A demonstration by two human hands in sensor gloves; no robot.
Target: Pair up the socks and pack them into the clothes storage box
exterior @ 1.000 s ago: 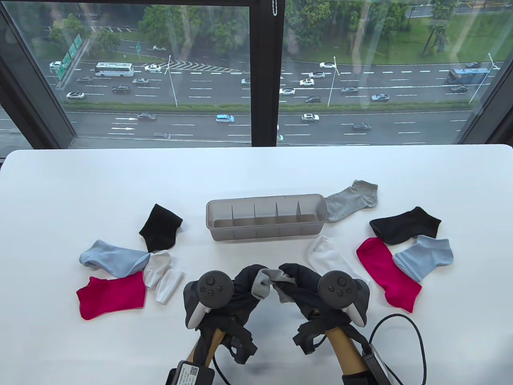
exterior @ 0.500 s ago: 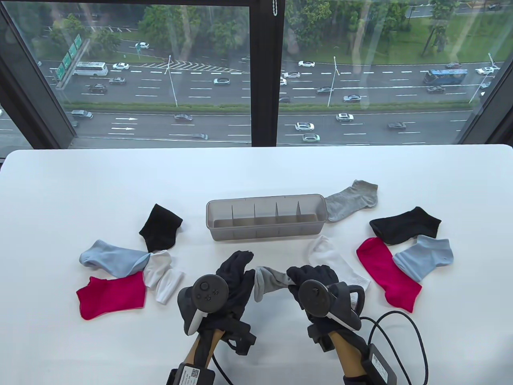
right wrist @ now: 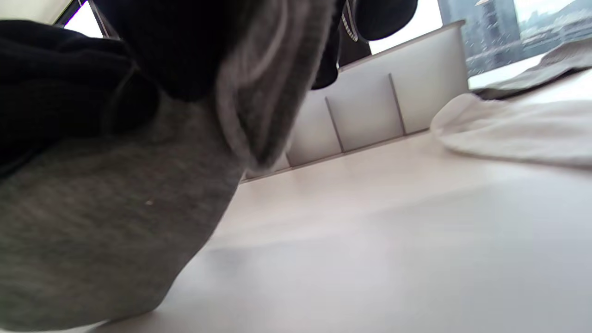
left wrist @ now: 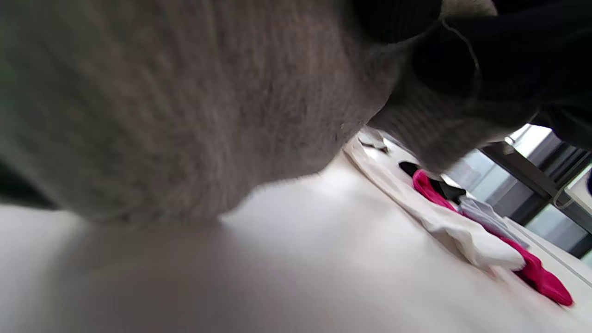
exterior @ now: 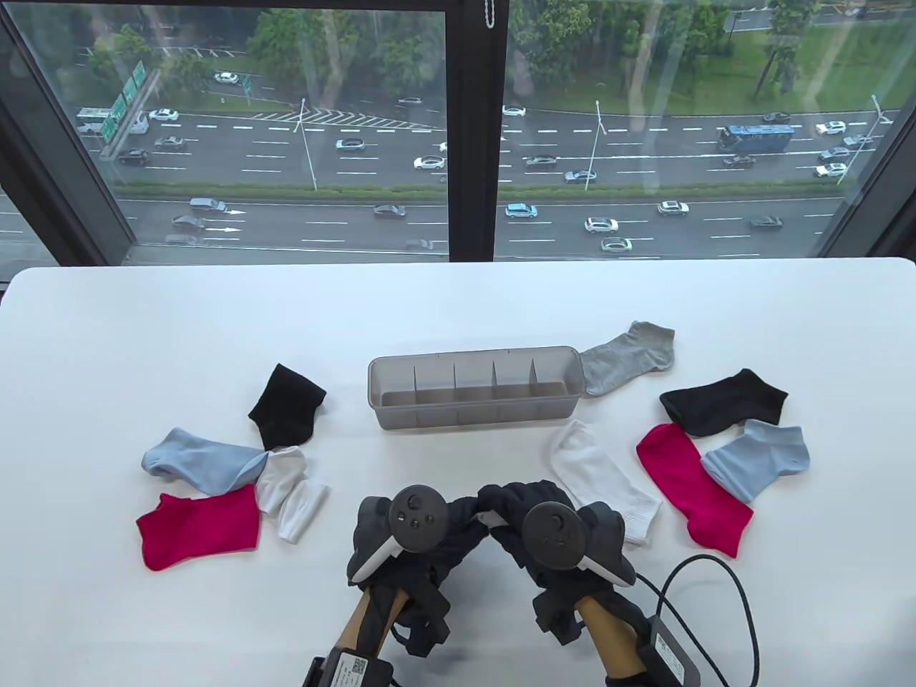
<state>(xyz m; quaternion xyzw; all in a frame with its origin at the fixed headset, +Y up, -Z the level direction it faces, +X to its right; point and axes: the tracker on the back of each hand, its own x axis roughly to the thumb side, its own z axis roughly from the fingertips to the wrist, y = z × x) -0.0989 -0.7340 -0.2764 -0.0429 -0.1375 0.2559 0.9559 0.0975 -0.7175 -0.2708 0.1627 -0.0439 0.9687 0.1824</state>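
A grey sock (exterior: 489, 517) is bunched between my two hands near the table's front edge, and only a small pale bit shows in the table view. My left hand (exterior: 464, 528) and my right hand (exterior: 509, 503) meet over it, fingers curled round the fabric. The grey sock (left wrist: 185, 115) fills the left wrist view, with black gloved fingers (left wrist: 462, 60) pressed into it. In the right wrist view the grey sock (right wrist: 115, 222) hangs folded under my gloved fingers (right wrist: 69, 69). The grey divided storage box (exterior: 472, 418) stands empty just beyond the hands. A second grey sock (exterior: 630, 356) lies at the box's right end.
Left of the hands lie a black sock (exterior: 286, 404), a light blue sock (exterior: 200, 461), a white sock (exterior: 290, 494) and a pink sock (exterior: 197, 528). To the right lie white (exterior: 605, 476), pink (exterior: 690, 486), light blue (exterior: 758, 458) and black (exterior: 723, 402) socks. A cable (exterior: 737, 594) loops at the front right.
The hands have come together over the grey sock, bunching it until it is nearly hidden. The left hand moved right and closed from flat; the right hand shifted slightly left.
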